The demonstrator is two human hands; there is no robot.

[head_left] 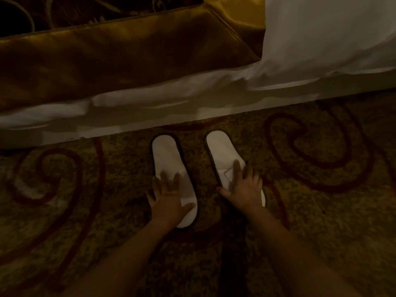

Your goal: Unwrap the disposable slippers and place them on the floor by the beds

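Carpet [321,243]: patterned, dark red scrolls on a mottled ground; fills the lower part of the view and bears everything below.

Bed [192,116]: runs along the far edge of the carpet; white skirt and sheet. Its upper surface is cut off by the frame.

Gold runner [120,58]: satin, draped over the bed's side, left of a white cover [325,33].

Left slipper [169,166]: white, dark-edged, flat on the carpet just short of the bed, heel end nearest the bed.

Right slipper [222,155]: matching, just beside the first, apart from it, roughly parallel.

Left hand [168,198]: fingers spread wide, palm down over the toe band of the left slipper, gripping nothing.

Right hand [246,187]: likewise splayed flat over the toe end of the right slipper, nothing held.

Step in hand, judged: the pair is unwrapped and set down; the hands look to be squaring or releasing it. Next move likely calls only for lifting both palms straight off without nudging the pair askew.

Obscured: both toe ends lie under the hands; fingertips are motion-blurred, so contact with the slippers cannot be confirmed. No wrapper is visible. Dim light hides carpet detail and the dark area above the runner.
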